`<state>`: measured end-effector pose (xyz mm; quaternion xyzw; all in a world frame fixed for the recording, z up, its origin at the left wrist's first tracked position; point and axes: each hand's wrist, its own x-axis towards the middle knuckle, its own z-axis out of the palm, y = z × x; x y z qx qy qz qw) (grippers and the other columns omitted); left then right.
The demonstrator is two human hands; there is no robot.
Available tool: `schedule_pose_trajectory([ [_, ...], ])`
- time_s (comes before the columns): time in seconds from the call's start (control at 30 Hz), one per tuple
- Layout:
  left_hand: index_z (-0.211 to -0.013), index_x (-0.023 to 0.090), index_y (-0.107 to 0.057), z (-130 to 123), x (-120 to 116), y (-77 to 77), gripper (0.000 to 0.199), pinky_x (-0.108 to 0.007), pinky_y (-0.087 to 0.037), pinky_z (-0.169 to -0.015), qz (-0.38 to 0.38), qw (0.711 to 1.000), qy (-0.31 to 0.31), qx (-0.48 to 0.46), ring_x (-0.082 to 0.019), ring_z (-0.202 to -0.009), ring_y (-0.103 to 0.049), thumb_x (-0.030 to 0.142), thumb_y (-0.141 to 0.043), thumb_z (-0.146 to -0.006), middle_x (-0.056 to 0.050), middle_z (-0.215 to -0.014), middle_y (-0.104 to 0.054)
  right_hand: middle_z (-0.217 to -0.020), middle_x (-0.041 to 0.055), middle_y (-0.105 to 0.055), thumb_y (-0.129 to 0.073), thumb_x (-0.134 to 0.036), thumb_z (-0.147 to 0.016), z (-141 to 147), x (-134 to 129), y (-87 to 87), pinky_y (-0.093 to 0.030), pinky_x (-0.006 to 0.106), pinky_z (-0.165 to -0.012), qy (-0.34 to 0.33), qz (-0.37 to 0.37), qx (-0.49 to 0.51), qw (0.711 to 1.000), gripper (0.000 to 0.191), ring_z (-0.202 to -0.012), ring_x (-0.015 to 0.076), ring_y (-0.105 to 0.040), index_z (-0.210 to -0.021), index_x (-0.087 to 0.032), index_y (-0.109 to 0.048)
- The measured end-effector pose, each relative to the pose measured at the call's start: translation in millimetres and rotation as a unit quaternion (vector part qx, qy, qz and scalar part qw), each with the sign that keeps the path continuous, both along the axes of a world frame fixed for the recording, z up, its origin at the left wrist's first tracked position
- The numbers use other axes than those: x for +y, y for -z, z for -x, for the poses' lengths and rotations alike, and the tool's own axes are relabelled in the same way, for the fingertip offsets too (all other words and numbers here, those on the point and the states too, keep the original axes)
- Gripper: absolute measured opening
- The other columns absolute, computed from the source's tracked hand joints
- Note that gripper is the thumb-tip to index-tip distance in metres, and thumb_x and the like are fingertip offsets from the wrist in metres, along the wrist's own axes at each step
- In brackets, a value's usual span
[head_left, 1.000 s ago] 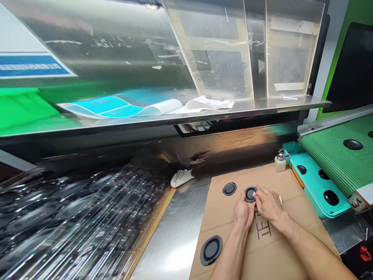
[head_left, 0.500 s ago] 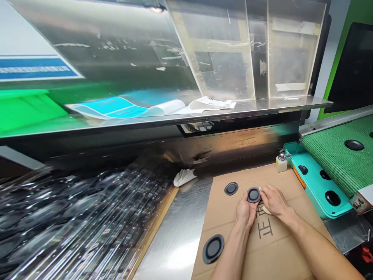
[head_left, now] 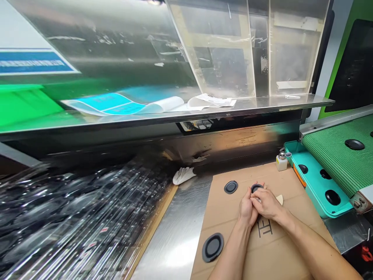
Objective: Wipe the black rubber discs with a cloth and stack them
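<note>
Black disc (head_left: 257, 187): above cardboard sheet (head_left: 271, 254), far half, partly hidden by fingers
Left hand (head_left: 247, 208): over sheet, clamped on disc
Right hand (head_left: 267, 203): over sheet, fingers bunched at disc, can't tell if gripping anything
Bottle (head_left: 281, 163): sheet's far right corner
Loose disc (head_left: 212, 247): sheet's near left

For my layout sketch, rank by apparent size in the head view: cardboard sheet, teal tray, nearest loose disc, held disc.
Cardboard sheet
Teal tray
Nearest loose disc
Held disc, partly hidden, so its full size is unsure
</note>
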<state>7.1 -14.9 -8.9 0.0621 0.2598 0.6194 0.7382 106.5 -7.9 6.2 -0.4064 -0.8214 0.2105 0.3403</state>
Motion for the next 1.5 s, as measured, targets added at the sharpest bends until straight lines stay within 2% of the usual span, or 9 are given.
schedule_pose_trajectory([
  [0.1, -0.118, 0.018, -0.067, 1.5, -1.3, -0.8, 0.031, -0.045, -0.049, -0.106, -0.005, 1.000, -0.007, 0.006, -0.026, -0.116, -0.065, 0.034, -0.054, -0.094, -0.013, -0.123, -0.069, -0.093, 0.0036, -0.065, -0.052, -0.019, -0.094, -1.8, -3.8, -2.6, -0.045, 0.026, -0.078, -0.028, -0.002, -0.016, 0.999, 0.013, -0.084, 0.0158, -0.060, -0.088, -0.020, -0.063],
  [0.27, -0.115, 0.015, -0.069, -0.5, -2.6, -2.4, 0.035, -0.035, -0.046, -0.109, -0.004, 1.000, -0.012, -0.011, -0.022, -0.119, -0.063, 0.034, -0.044, -0.099, -0.013, -0.121, -0.069, -0.093, 0.0060, -0.063, -0.042, -0.019, -0.099, -4.4, -0.8, -1.7, -0.044, 0.029, -0.083, 0.048, -0.056, -0.031, 0.997, 0.020, -0.090, 0.0182, -0.057, -0.089, -0.020, -0.060],
  [0.4, -0.109, 0.012, -0.070, 0.2, -4.2, -5.2, 0.038, -0.035, -0.046, -0.109, 0.008, 1.000, -0.002, -0.015, -0.022, -0.117, -0.064, 0.035, -0.041, -0.101, -0.014, -0.116, -0.071, -0.094, 0.0053, -0.063, -0.045, -0.021, -0.098, -8.8, 1.8, -1.1, -0.045, 0.028, -0.081, 0.001, -0.063, -0.043, 0.997, 0.017, -0.088, 0.0176, -0.057, -0.091, -0.021, -0.060],
  [0.53, -0.107, 0.013, -0.071, -2.9, -5.1, -4.5, 0.032, -0.030, -0.046, -0.109, 0.000, 1.000, -0.006, -0.019, -0.018, -0.114, -0.065, 0.028, -0.044, -0.101, -0.011, -0.109, -0.073, -0.094, 0.0063, -0.063, -0.039, -0.022, -0.102, -10.1, 5.8, -6.1, -0.043, 0.029, -0.083, 0.062, -0.084, -0.047, 0.993, 0.023, -0.090, 0.0184, -0.056, -0.094, -0.020, -0.060],
  [0.83, -0.104, 0.009, -0.072, 0.1, -2.8, 0.2, 0.025, -0.041, -0.051, -0.104, -0.048, 0.998, -0.015, 0.039, -0.023, -0.109, -0.067, 0.025, -0.053, -0.097, -0.015, -0.110, -0.073, -0.093, 0.0059, -0.063, -0.039, -0.025, -0.103, -14.1, 16.9, 1.9, -0.041, 0.027, -0.081, 0.124, -0.087, -0.074, 0.986, 0.026, -0.089, 0.0182, -0.056, -0.095, -0.020, -0.062],
  [1.17, -0.110, 0.011, -0.068, 15.3, 6.1, 2.5, 0.031, -0.044, -0.050, -0.106, -0.001, 0.998, -0.056, -0.018, -0.025, -0.115, -0.066, 0.024, -0.042, -0.100, -0.016, -0.117, -0.071, -0.094, 0.0051, -0.064, -0.044, -0.022, -0.099, -15.9, 6.0, 4.3, -0.043, 0.026, -0.078, 0.086, -0.033, -0.049, 0.994, 0.019, -0.085, 0.0169, -0.058, -0.094, -0.020, -0.062],
  [1.27, -0.109, 0.012, -0.069, 12.6, 5.5, 5.3, 0.029, -0.045, -0.048, -0.108, -0.010, 0.999, -0.048, -0.021, -0.026, -0.118, -0.064, 0.027, -0.045, -0.099, -0.014, -0.118, -0.070, -0.095, 0.0047, -0.065, -0.047, -0.021, -0.096, -7.5, -3.7, -0.3, -0.043, 0.025, -0.076, 0.048, -0.014, -0.031, 0.998, 0.015, -0.085, 0.0165, -0.060, -0.092, -0.020, -0.062],
  [1.43, -0.114, 0.015, -0.069, 0.5, 1.6, 9.0, 0.028, -0.042, -0.046, -0.110, -0.043, 0.998, -0.048, -0.012, -0.025, -0.120, -0.063, 0.029, -0.053, -0.095, -0.012, -0.121, -0.070, -0.093, 0.0049, -0.066, -0.046, -0.020, -0.096, 5.0, -12.1, -9.2, -0.044, 0.026, -0.081, 0.076, 0.013, -0.005, 0.997, 0.019, -0.089, 0.0171, -0.061, -0.087, -0.020, -0.063],
  [1.5, -0.115, 0.015, -0.069, -1.0, 1.1, 10.0, 0.029, -0.042, -0.047, -0.109, -0.035, 0.998, -0.051, -0.005, -0.025, -0.118, -0.064, 0.029, -0.053, -0.096, -0.012, -0.121, -0.070, -0.095, 0.0046, -0.067, -0.048, -0.020, -0.096, 5.9, -13.9, -11.4, -0.044, 0.026, -0.079, 0.050, 0.018, -0.021, 0.998, 0.018, -0.088, 0.0165, -0.061, -0.089, -0.020, -0.064],
])
